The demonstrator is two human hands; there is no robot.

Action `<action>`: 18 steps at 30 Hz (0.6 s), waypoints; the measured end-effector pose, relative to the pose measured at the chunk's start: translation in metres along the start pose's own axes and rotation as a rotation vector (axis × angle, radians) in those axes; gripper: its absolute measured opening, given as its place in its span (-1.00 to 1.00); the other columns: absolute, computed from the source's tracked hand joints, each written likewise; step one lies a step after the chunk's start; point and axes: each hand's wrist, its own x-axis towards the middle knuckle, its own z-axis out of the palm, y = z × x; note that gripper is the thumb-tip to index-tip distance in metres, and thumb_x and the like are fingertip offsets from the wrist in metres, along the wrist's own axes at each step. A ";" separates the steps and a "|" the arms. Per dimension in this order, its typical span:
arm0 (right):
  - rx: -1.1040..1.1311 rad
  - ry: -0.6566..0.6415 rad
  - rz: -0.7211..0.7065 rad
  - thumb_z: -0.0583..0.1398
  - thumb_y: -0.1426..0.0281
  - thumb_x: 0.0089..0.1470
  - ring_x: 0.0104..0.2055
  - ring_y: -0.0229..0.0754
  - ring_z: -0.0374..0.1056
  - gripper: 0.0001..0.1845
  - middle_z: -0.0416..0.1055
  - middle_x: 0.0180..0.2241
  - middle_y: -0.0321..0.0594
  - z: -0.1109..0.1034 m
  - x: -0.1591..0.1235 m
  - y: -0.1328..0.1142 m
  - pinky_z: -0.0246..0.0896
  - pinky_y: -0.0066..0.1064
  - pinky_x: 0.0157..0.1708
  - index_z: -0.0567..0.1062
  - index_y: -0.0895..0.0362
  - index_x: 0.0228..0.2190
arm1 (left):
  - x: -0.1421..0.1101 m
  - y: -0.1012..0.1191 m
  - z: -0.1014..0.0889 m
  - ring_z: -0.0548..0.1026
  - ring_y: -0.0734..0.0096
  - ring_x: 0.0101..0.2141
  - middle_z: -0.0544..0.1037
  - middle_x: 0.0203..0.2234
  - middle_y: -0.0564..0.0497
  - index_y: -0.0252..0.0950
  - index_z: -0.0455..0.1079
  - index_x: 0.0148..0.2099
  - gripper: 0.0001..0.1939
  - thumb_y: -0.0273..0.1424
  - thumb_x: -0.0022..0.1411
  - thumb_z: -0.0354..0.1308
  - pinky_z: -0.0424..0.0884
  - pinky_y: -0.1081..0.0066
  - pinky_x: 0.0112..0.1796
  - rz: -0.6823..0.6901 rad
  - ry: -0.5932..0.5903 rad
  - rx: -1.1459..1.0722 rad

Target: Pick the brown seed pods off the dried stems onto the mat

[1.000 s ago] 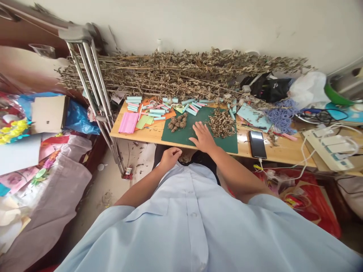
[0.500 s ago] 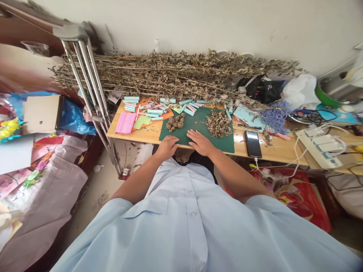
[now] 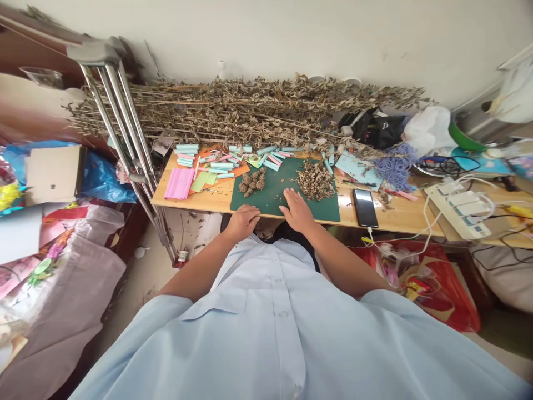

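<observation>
My left hand [image 3: 242, 222] rests at the front edge of the green cutting mat [image 3: 272, 194], fingers extended and slightly bent, with nothing visible in it. Flat on the mat lies my right hand [image 3: 298, 212], its fingers stretched out and empty. Just beyond and to its right is a loose heap of dried, crumpled leaves [image 3: 316, 180]. A cluster of brown balls of rolled leaf [image 3: 252, 182] sits on the mat's left part, ahead of my left hand. Small leaf crumbs are scattered between the two piles.
Rolled blue and pink papers [image 3: 222, 165] and a pink sheet stack [image 3: 179, 183] lie left and behind. Long bundles of dried stalks [image 3: 250, 111] line the wall. A phone [image 3: 365, 208] on a cable, purple cord [image 3: 395, 169] and a power strip [image 3: 458, 211] are rightward; crutches [image 3: 125, 128] stand left.
My right hand has slid a little rightward over the mat, toward the leaf heap. My left hand has drawn slightly back to the edge. The view has shifted slightly.
</observation>
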 end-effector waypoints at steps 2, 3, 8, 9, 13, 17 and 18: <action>-0.043 -0.020 0.029 -0.03 0.08 0.38 0.51 0.14 -0.19 -0.23 0.00 0.43 0.11 0.002 -0.002 -0.005 -0.20 0.17 0.45 0.03 0.28 0.41 | -0.002 0.005 0.002 0.55 0.17 0.03 0.64 -0.12 -0.13 -0.25 0.55 0.00 -0.76 -0.40 0.37 0.11 0.50 0.05 0.08 0.007 -0.005 0.004; -0.051 -0.040 0.026 -0.03 0.07 0.37 0.51 0.14 -0.19 -0.22 -0.01 0.43 0.13 0.003 -0.003 -0.007 -0.20 0.17 0.45 0.03 0.29 0.41 | -0.003 0.007 0.002 0.54 0.17 0.02 0.63 -0.12 -0.14 -0.26 0.55 0.01 -0.75 -0.40 0.37 0.11 0.50 0.05 0.08 0.012 -0.005 0.011; -0.074 0.005 0.066 -0.07 0.07 0.39 0.52 0.13 -0.23 -0.19 -0.08 0.44 0.17 0.001 -0.009 -0.014 -0.20 0.14 0.44 -0.05 0.34 0.42 | -0.003 0.020 0.005 0.46 0.07 0.14 0.54 0.07 -0.26 -0.35 0.43 0.17 -0.62 -0.33 0.39 0.09 0.44 -0.04 0.15 0.010 0.008 0.083; -0.096 0.019 0.086 -0.06 0.07 0.38 0.52 0.15 -0.26 -0.18 -0.10 0.44 0.19 0.001 -0.011 -0.014 -0.22 0.15 0.45 -0.04 0.37 0.42 | -0.001 0.022 0.006 0.42 0.03 0.19 0.50 0.13 -0.29 -0.36 0.39 0.22 -0.58 -0.31 0.39 0.09 0.40 -0.07 0.18 0.008 -0.005 0.102; -0.170 -0.002 0.133 -0.01 0.08 0.36 0.52 0.21 -0.30 -0.17 -0.13 0.44 0.24 0.007 -0.017 -0.019 -0.28 0.19 0.44 0.03 0.42 0.39 | 0.011 0.028 0.015 0.24 -0.09 0.34 0.32 0.30 -0.37 -0.40 0.27 0.33 -0.44 -0.23 0.39 0.07 0.24 -0.15 0.28 -0.004 -0.139 0.178; -0.140 -0.016 0.110 -0.02 0.11 0.37 0.52 0.19 -0.27 -0.22 -0.11 0.44 0.19 0.013 -0.011 -0.026 -0.25 0.16 0.45 0.06 0.37 0.39 | 0.025 0.027 0.025 0.14 -0.17 0.39 0.22 0.36 -0.39 -0.43 0.23 0.36 -0.36 -0.21 0.35 0.13 0.15 -0.17 0.31 -0.017 -0.225 0.222; -0.121 -0.018 0.103 -0.03 0.11 0.37 0.52 0.17 -0.25 -0.22 -0.08 0.44 0.18 0.013 -0.009 -0.025 -0.23 0.15 0.44 0.05 0.35 0.40 | 0.027 0.026 0.027 0.13 -0.17 0.39 0.21 0.37 -0.39 -0.43 0.22 0.37 -0.35 -0.20 0.34 0.13 0.14 -0.17 0.32 -0.018 -0.230 0.221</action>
